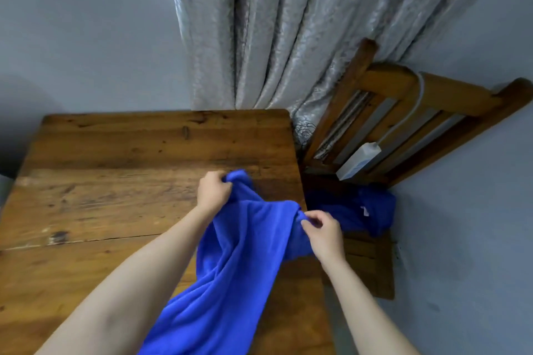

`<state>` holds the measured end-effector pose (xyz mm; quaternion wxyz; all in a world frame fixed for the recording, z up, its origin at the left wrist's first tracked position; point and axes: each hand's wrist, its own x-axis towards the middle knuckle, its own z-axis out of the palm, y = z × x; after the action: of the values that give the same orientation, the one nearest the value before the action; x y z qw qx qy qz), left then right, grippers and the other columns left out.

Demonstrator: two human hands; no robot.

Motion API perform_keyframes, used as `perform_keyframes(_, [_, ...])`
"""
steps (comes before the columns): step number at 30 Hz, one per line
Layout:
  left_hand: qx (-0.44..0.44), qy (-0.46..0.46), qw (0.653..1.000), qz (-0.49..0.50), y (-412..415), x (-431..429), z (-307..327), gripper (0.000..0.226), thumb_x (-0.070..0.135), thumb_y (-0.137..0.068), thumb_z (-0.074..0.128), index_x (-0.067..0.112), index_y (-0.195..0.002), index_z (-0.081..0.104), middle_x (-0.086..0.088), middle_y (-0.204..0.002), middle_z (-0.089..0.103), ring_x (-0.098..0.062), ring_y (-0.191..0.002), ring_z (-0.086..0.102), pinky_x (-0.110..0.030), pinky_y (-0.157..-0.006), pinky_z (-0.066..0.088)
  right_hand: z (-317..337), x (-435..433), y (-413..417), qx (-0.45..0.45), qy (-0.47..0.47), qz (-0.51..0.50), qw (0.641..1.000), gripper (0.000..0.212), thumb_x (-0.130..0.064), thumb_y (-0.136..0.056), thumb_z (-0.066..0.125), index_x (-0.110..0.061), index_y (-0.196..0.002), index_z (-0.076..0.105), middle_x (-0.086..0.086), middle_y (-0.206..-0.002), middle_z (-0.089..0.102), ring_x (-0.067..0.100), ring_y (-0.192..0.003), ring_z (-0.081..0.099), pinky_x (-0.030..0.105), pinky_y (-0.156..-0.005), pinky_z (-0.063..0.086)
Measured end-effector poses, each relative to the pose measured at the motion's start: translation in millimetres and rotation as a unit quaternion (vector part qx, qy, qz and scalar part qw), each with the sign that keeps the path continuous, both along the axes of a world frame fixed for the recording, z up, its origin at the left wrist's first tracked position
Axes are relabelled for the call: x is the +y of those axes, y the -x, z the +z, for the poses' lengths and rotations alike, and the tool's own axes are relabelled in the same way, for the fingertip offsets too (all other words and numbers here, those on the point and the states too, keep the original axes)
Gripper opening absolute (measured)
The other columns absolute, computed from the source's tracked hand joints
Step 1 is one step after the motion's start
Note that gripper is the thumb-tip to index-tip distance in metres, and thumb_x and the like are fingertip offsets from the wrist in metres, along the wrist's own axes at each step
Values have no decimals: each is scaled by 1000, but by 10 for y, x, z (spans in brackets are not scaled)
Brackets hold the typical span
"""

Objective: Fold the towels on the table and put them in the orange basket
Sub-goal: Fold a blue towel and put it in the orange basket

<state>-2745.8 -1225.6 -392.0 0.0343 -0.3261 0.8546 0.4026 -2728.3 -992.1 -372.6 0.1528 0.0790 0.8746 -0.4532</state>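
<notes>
1. Nearest, a blue towel hangs in loose folds from both hands. It drapes over the near right part of the table, and its lower end runs out of the bottom of the view.
2. The right hand is just past the table's right edge, with its fingers curled and pinching a bunch of the towel's upper right end.
3. The left hand is a little farther off, above the table. It grips the gathered upper left corner in a closed fist.
4. The wooden table lies under the towel and the left hand.
5. Just right of the table, a wooden chair stands by the wall. A blue cloth heap lies on its seat and a white power strip leans on its back.
6. Farthest, a grey curtain hangs behind the table.
</notes>
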Motion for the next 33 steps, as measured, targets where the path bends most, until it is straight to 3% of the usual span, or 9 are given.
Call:
perform_keyframes(5, [153, -141, 970, 125, -518, -661, 413, 24, -11, -78, 54, 8, -91, 62, -11, -83, 61, -18, -74, 52, -13, -58, 41, 192, 70, 52, 123, 2, 80, 989, 22, 16, -77, 56, -4, -83, 65, -12, -88, 52, -9, -88, 55, -3, -77, 35])
perform_keyframes(10, [17, -187, 976, 113, -1069, -898, 171, 44, -18, -73, 55, 1, -113, 55, -12, -100, 62, -18, -89, 54, -8, -57, 45, -175, -81, 68, -72, -89, 133, 985, 19, 5, -84, 51, -13, -80, 54, 5, -90, 58, 28, -100, 59, 16, -71, 38])
perform_keyframes(13, [-124, -232, 962, 77, -1172, -890, -32, 41, 16, -76, 71, 4, -113, 59, -7, -103, 64, -16, -92, 58, -21, -65, 48, -239, -241, 231, -125, -187, 112, 968, 10, -15, -90, 51, -16, -80, 49, 11, -102, 64, 31, -101, 58, 28, -72, 38])
perform_keyframes(16, [-256, -93, 959, 75, -1048, -906, -147, 66, 66, -78, 53, 10, -110, 62, -13, -113, 65, -28, -106, 60, -34, -88, 47, -230, -412, 468, -95, -228, 93, 965, 17, -24, -91, 52, -12, -103, 55, 13, -117, 57, 32, -107, 55, 35, -84, 44])
perform_keyframes(18, [-297, 63, 950, 75, -875, -920, -163, 71, 72, -82, 35, 13, -111, 60, -12, -119, 62, -31, -113, 56, -38, -95, 41, -272, -509, 619, -105, -237, 104, 960, 39, -27, -92, 52, -10, -126, 48, 14, -129, 47, 33, -116, 50, 37, -91, 43])
perform_keyframes(24, [-217, 17, 966, 142, -298, -1004, -294, 49, 45, -85, 57, 3, -111, 57, -18, -118, 61, -35, -111, 55, -38, -89, 44, -421, -684, 896, -149, -252, 47, 955, 47, -28, -90, 57, -7, -130, 42, 16, -131, 46, 36, -113, 54, 34, -77, 43])
perform_keyframes(27, [-238, -19, 959, 156, -151, -1035, -320, 34, 26, -77, 64, 2, -101, 62, -19, -109, 65, -35, -102, 60, -35, -84, 48, -464, -699, 963, -155, -271, 74, 947, 11, -24, -91, 56, -13, -93, 56, 9, -96, 61, 30, -95, 60, 32, -70, 44])
perform_keyframes(29, [-254, -36, 958, 128, -84, -1043, -293, 26, 15, -74, 64, 1, -96, 62, -19, -106, 65, -34, -100, 61, -33, -79, 47, -443, -692, 1039, -141, -264, 91, 950, 25, -21, -91, 54, -17, -67, 47, 1, -72, 51, 25, -79, 57, 29, -61, 42])
perform_keyframes(33, [-88, 45, 990, 104, 118, -1263, 49, 16, 11, -80, 60, 7, -91, 71, -18, -99, 70, -33, -99, 63, -31, -78, 46, -116, -845, 1375, -56, -206, 71, 974, 13, -23, -89, 56, -12, -93, 62, 8, -94, 60, 32, -97, 60, 28, -68, 39])
